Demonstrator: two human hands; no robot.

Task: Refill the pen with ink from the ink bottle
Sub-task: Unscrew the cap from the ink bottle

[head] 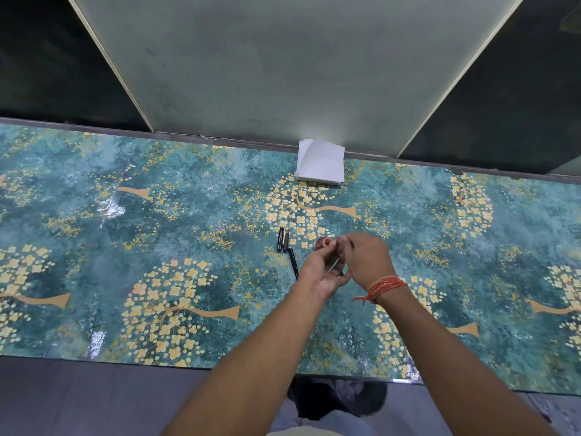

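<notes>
- Two hands in view. Left hand (320, 272) palm up, fingers curled up toward a small reddish-brown object (323, 242), probably the ink bottle or its cap; motion blur, can't tell which.
- Right hand (366, 259) comes over from the right, fingers bent down at the same spot. Its grip is hidden behind its own knuckles; can't tell what it pinches.
- Left grip: thumb and fingertips look closed on the reddish object, but contact is blurred.
- One orange thread band (382, 287) on the right wrist.
- Pen parts (284, 240): two short dark pieces side by side on the worktop (157, 234), just left of the hands; one long thin dark piece (294, 262) runs from them toward the left hand, near end hidden under it.
- One stack of white paper squares (320, 165) at the far worktop edge, against the wall panel, top sheet curling.
- Worktop: teal floral cover, open surface left and right of the hands; near edge at the bottom.
</notes>
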